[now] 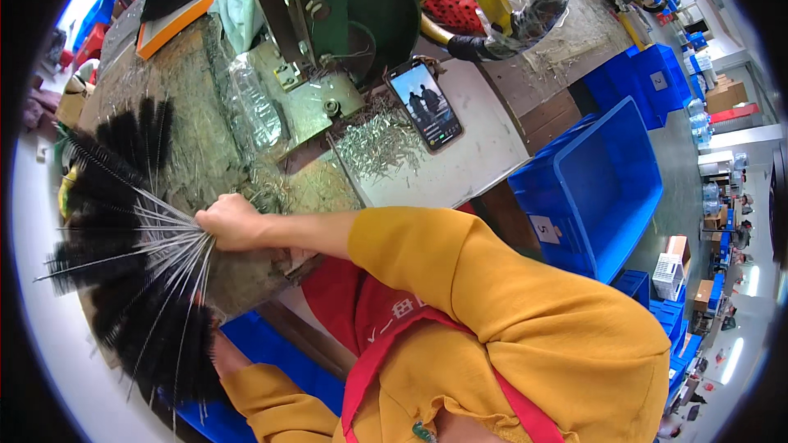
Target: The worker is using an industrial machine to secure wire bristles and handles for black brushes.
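My right hand (234, 222) is closed round the bare wire stems of a bundle of wire brushes (135, 234). Their black bristle ends fan out to the left, over the workbench's edge. My left hand (217, 340) is low down behind the bristles, which hide its fingers, so its grip does not show. Beyond my right hand, a green machine (361, 20) stands on the worn wooden workbench (193, 82), with a metal plate (316, 107) at its base.
Cut wire bits (382, 143) lie heaped on a white board (468, 127), beside a phone (424, 104) with a lit screen. A blue bin (603, 189) stands right of the bench. An orange-edged tray (176, 29) sits at the far left. Clear plastic (254, 107) lies near the machine.
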### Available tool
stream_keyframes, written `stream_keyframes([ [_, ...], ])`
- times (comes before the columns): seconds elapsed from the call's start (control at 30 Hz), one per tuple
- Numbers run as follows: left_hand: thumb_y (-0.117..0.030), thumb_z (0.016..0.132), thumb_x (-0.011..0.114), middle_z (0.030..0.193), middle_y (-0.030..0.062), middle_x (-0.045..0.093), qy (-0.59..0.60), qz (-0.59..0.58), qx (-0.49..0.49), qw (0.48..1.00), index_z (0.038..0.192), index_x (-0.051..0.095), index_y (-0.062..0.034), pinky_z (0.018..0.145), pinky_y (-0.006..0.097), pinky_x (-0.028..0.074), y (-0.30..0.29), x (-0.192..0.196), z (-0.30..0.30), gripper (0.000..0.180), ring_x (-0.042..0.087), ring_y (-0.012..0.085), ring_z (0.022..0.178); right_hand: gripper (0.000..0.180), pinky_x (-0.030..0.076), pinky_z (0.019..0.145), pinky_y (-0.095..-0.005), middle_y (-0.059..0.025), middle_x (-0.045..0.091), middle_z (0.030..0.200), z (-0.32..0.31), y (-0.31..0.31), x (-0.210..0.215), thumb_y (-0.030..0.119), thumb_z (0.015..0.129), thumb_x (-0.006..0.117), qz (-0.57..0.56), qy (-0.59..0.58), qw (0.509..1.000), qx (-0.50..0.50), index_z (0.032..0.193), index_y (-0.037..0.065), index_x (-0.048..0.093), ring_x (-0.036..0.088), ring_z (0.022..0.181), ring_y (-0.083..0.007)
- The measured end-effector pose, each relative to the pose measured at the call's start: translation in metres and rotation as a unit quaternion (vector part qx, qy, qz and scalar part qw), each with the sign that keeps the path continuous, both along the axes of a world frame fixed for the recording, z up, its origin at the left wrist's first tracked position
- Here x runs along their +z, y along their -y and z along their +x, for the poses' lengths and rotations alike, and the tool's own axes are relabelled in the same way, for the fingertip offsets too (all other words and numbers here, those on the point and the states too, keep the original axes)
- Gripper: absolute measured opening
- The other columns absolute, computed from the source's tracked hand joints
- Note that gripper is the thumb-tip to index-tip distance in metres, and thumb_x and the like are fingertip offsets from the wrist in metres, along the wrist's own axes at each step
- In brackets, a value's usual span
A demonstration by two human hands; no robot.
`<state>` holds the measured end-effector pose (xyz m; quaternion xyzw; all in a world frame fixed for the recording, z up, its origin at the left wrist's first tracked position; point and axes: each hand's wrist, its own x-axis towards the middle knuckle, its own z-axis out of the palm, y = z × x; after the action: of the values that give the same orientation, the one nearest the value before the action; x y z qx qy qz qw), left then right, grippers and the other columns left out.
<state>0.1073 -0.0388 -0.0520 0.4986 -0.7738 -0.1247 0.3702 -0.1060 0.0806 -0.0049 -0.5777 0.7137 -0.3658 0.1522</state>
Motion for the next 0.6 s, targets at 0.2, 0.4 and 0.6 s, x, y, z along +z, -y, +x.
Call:
stream_keyframes([
  [0.2,-0.033,0.081,0.063,0.113,0.0172,0.056,-0.022,0.002,0.034,0.999,0.125,0.044,0.0003,0.084,0.034,0.046,0.054,-0.011,-0.066,0.058,0.056,0.0268,0.098,0.022,0.047,0.063,-0.0434,-0.0152,0.061,0.066,0.018,0.025,0.025,0.015,0.059,0.065,-0.076,-0.002,0.997,-0.03,0.074,0.003,0.055,0.061,0.066,-0.0334],
  [0.4,-0.033,0.08,0.063,0.116,0.018,0.054,-0.032,-0.015,0.052,0.998,0.126,0.042,-0.0005,0.085,0.034,0.045,0.073,-0.003,-0.066,0.06,0.055,0.0278,0.102,0.029,0.047,0.065,-0.0425,-0.0147,0.061,0.069,0.021,0.017,0.012,0.018,0.056,0.068,-0.056,0.143,0.988,0.036,0.081,0.006,0.06,0.061,0.072,-0.0346],
  [0.6,-0.033,0.08,0.064,0.119,0.0189,0.053,-0.032,-0.114,0.069,0.991,0.128,0.041,-0.0013,0.086,0.035,0.044,0.042,0.0,-0.021,0.063,0.054,0.0289,0.105,0.019,0.046,0.064,-0.0444,-0.0182,0.058,0.064,0.01,0.01,-0.005,0.016,0.059,0.061,-0.035,0.068,0.997,0.017,0.071,0.002,0.057,0.06,0.069,-0.036],
])
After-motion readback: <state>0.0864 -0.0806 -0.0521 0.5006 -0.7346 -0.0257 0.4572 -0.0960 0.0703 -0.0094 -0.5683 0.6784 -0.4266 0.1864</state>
